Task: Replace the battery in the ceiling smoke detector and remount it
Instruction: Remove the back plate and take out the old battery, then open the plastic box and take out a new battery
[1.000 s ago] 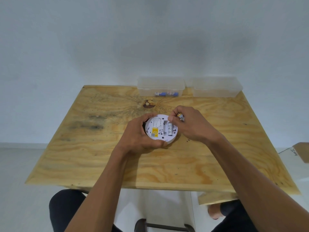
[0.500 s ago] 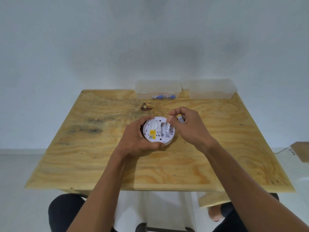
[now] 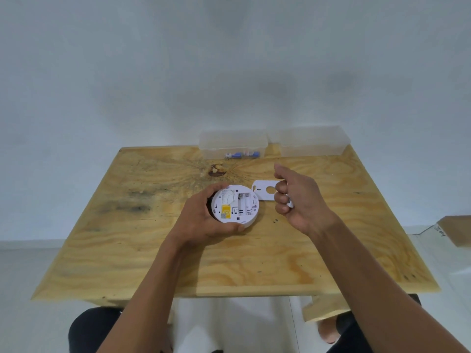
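Two hands work over a plywood table (image 3: 107, 250). The left hand (image 3: 204, 220) wraps its curled fingers and thumb round the rim of the round white smoke detector (image 3: 235, 206), which sits back side up near the middle of the tabletop, well in from every edge. Its open battery bay (image 3: 243, 203) shows pale cylindrical shapes inside; whether these are batteries I cannot tell. The right hand (image 3: 297, 200) is lifted just right of the detector, fingers curled into the palm round a small battery (image 3: 290, 203), of which only a silvery end shows; the thumb sticks up. Between that hand and the detector a flat white mounting plate (image 3: 265, 191) with a round hole lies on the wood, partly hidden by the fingers.

At the far edge, against the wall, stand two clear plastic boxes: the left box (image 3: 233, 143) holds blue and white items, the right box (image 3: 312, 141) looks clear. Wide bare wood stretches left of the detector, marked by dark stains (image 3: 137, 202) and a knot (image 3: 217, 170), and a broad bare strip runs along the near edge.

On the detector's back sit a yellow label (image 3: 225, 211) with a small code square and a white printed label (image 3: 226, 194); the print is too small to read. A cardboard piece (image 3: 456, 230) at the right frame edge carries handwriting I cannot make out.
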